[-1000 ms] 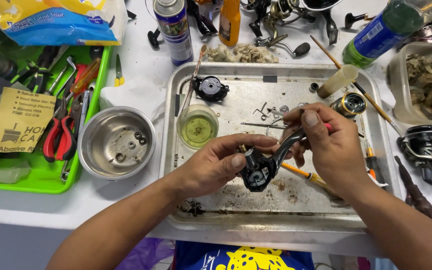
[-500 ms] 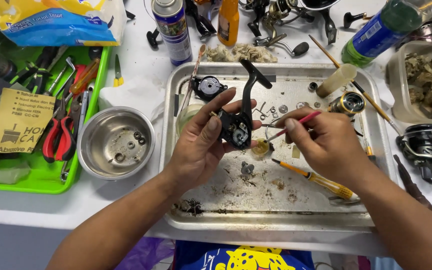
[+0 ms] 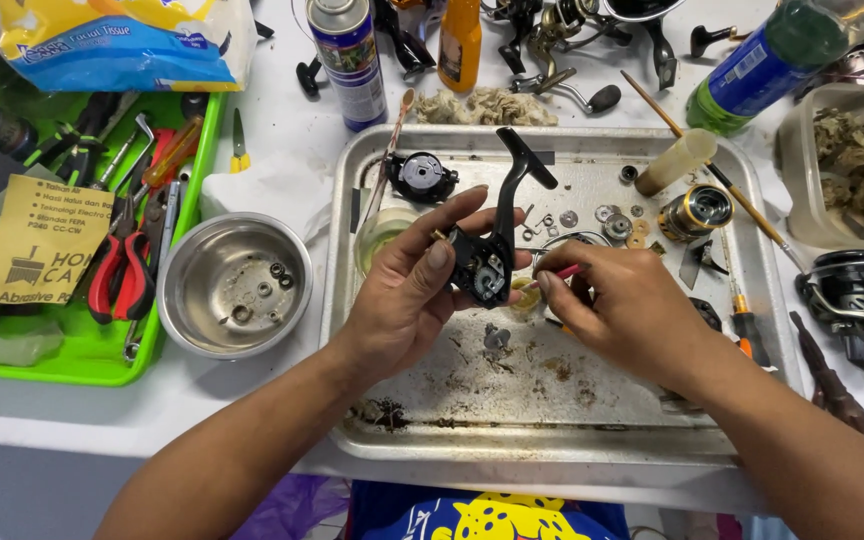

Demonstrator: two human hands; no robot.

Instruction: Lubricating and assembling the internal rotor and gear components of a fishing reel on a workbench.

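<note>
Fingers (image 3: 439,262) of the left hand (image 3: 407,290) wrap around a black fishing reel body (image 3: 484,265), thumb pressed on its near side, holding it up above the metal tray (image 3: 552,400) with its long stem (image 3: 514,170) pointing away from the person. The right hand (image 3: 622,305) pinches a thin red-handled tool (image 3: 552,277), its tip aimed into the open side of the reel body. To do this well, I judge the left hand should keep the body steady and turned so the opening faces up, while the right works the tip in gently, over the tray so any loose bit drops there. The reel body sits between both hands, gripped by the left, with the tool tip at or just beside its opening. A steel bowl (image 3: 234,285) stands left of the tray on the white surface (image 3: 282,150).
</note>
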